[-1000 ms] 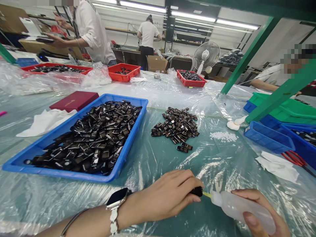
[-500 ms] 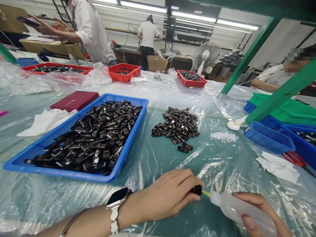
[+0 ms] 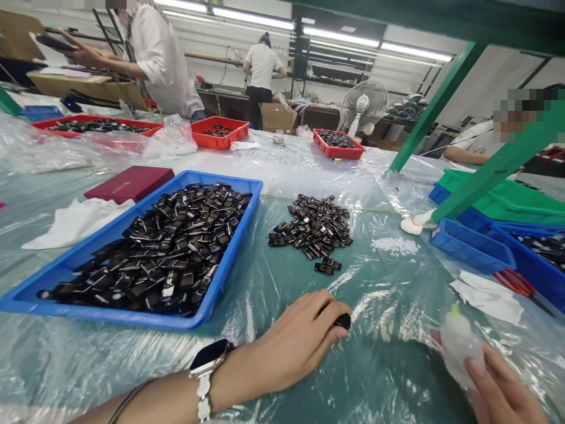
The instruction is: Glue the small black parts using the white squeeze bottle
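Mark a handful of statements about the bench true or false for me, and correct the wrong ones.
1. The left hand holds a small black piece. True.
2. The right hand holds a translucent bottle. True.
3. The bottle's yellow tip touches the small black piece. False: they are apart.
4. The maroon box sits inside the large blue tray. False: the box lies outside, beside the tray.
5. White bits lie right of the loose pile. True.
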A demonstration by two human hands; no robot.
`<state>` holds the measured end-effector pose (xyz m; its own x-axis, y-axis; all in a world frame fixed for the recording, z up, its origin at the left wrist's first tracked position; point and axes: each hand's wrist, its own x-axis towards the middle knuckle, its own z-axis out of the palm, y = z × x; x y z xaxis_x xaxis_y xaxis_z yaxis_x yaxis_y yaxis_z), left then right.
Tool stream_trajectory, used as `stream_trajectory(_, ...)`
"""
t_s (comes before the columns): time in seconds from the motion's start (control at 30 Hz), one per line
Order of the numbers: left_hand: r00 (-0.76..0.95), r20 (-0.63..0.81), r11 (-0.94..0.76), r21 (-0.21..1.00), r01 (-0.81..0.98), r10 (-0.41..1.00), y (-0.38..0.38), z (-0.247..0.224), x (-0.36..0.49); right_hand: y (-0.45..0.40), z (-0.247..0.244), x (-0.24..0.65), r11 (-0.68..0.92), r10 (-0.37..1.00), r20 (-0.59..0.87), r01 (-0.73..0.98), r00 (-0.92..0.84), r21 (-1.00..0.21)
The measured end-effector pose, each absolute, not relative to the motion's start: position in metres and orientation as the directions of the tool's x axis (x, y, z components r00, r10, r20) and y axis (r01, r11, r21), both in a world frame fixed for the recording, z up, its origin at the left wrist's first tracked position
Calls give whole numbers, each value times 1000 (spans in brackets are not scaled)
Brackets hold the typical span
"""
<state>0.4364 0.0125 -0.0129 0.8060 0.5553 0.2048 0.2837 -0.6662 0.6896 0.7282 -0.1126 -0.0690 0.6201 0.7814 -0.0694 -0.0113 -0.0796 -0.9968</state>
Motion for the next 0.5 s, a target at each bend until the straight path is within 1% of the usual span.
stream_trajectory(0.07,784,194,-611,743,275,590,13,-14,437,-96,-62,729,-88,795,-39,51,605,-995)
stream_trajectory(0.13,720,177,-520,804,287,671,16,-17,437,-73,-53,724,-52,794,34,125,607,-991)
stream_trajectory(0.2,609,143,-392,871,297,780,22,-22,438,-51,-49,719,-31,801,99,207,590,-978)
stream_trajectory(0.3,465,93,-241,932,269,880,33,-29,439,-29,-54,720,-49,814,122,276,568,-960)
stream_trajectory(0.37,419,86,-207,945,252,904,38,-32,439,-29,-62,724,-52,795,159,327,585,-944)
stream_trajectory(0.43,389,90,-195,951,239,917,40,-34,439,-40,-68,722,-53,733,237,401,637,-914)
stream_trajectory(0.5,372,92,-189,954,233,924,38,-33,439,-57,-70,710,-87,695,294,482,656,-872)
